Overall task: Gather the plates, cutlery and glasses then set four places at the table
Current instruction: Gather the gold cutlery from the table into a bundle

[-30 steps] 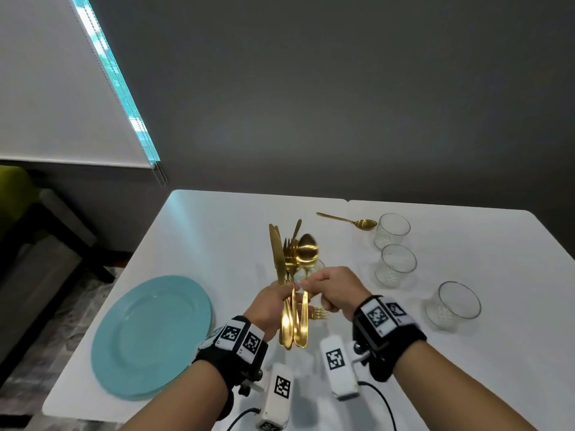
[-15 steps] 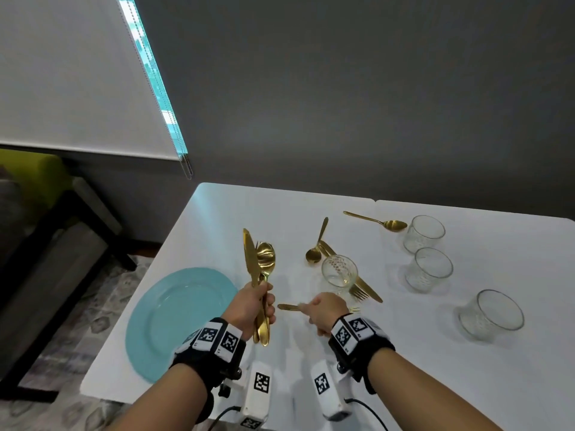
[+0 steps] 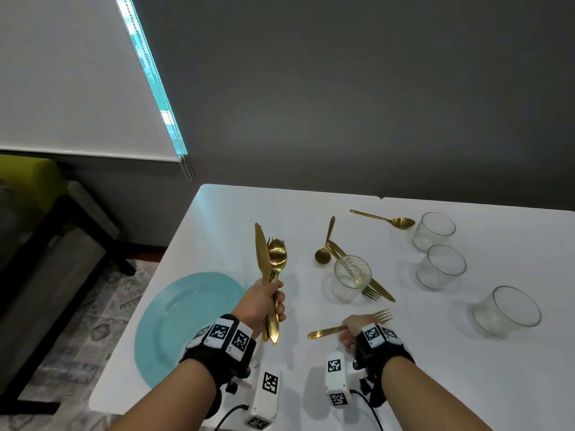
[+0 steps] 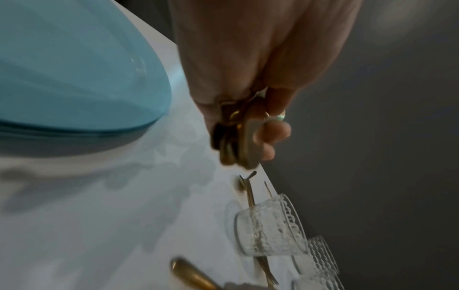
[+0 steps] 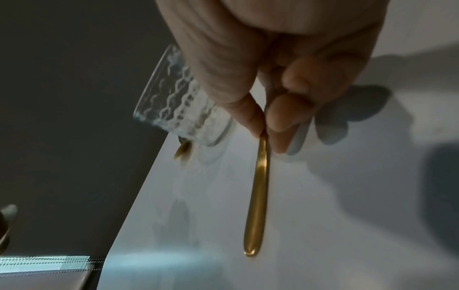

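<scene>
Surface: white table against a dark grey wall.
Left hand: fist clenched round an upright bundle of gold cutlery, knife and spoon on top, just right of the round teal plate.
Right hand: pinches a single gold fork at mid-handle, low at the table, tines pointing right.
Loose cutlery: gold spoon, knife and fork beside the nearest patterned clear glass; another spoon farther back.
Other glasses: three clear tumblers to the right, apart.

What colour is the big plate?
Light blue, a turquoise shade. The plate shows best in the head view.
</scene>
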The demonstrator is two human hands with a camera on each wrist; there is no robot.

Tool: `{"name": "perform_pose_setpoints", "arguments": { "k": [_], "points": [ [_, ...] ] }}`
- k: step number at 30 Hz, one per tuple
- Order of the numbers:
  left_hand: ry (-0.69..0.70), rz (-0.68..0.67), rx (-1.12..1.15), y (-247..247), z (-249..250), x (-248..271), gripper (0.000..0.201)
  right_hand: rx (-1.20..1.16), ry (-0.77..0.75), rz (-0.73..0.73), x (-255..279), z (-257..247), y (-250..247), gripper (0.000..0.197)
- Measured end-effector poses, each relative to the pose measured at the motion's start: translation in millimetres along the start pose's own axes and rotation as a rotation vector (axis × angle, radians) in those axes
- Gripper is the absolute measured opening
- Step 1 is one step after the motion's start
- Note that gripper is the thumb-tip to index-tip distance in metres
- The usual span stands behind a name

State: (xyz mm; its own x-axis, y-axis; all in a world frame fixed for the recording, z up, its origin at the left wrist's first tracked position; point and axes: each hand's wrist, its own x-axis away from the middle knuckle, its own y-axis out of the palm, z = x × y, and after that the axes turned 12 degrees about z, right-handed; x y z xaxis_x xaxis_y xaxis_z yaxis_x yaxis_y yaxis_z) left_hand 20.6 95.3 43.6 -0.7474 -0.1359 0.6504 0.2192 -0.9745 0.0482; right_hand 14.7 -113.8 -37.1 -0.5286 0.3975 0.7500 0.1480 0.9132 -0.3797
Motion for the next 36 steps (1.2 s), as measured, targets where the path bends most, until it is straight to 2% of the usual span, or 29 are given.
{"name": "perform_pose_setpoints", "arguments": {
  "k": [2, 4, 6, 8, 11, 15, 20, 27, 30, 33, 36],
  "points": [
    [-0.007, -0.026, 0.007, 7.7, 1.8, 1.1, 0.013, 0.033, 0.033, 0.087, 5.0, 8.4, -14.0, 0.019],
    [-0.014, -0.064, 0.018, 17.2, 4.5, 4.3, 0.013, 0.108, 0.006, 0.174, 16.1, 7.7, -31.8, 0.025],
    [-0.013, -0.104, 0.017, 27.6, 8.0, 8.3, 0.013, 0.251, -0.128, 0.246, 35.8, -2.7, -52.3, 0.026],
    [0.003, -0.138, 0.008, 38.7, 11.6, 11.9, 0.014, 0.365, -0.346, 0.265, 59.6, -18.6, -73.9, 0.028],
    [0.048, -0.182, -0.020, 57.2, 13.9, 16.6, 0.016, 0.346, -0.589, 0.142, 86.0, -44.0, -93.8, 0.027],
    [0.056, -0.261, -0.031, 82.3, 17.2, 26.4, 0.017, 0.276, -0.705, -0.040, 92.0, -72.9, -91.4, 0.024],
    [0.032, -0.308, -0.009, 104.7, 21.9, 28.6, 0.030, 0.393, -0.798, -0.069, 74.7, -91.9, -78.6, 0.026],
    [0.077, -0.191, -0.009, 115.6, 29.8, 18.3, 0.024, 0.418, -0.871, -0.136, 59.8, -119.6, -80.9, 0.021],
    [0.099, -0.108, 0.026, 114.5, 39.1, 8.7, 0.021, 0.459, -0.854, -0.030, 39.8, -143.9, -90.3, 0.026],
    [0.124, -0.016, 0.044, 107.8, 51.8, -0.8, 0.021, 0.677, -0.868, 0.121, 8.2, -172.4, -93.2, 0.032],
    [0.132, 0.040, 0.085, 98.2, 60.9, -11.7, 0.015, 1.026, -0.905, 0.183, -24.3, -193.9, -81.2, 0.031]
  ]
}}
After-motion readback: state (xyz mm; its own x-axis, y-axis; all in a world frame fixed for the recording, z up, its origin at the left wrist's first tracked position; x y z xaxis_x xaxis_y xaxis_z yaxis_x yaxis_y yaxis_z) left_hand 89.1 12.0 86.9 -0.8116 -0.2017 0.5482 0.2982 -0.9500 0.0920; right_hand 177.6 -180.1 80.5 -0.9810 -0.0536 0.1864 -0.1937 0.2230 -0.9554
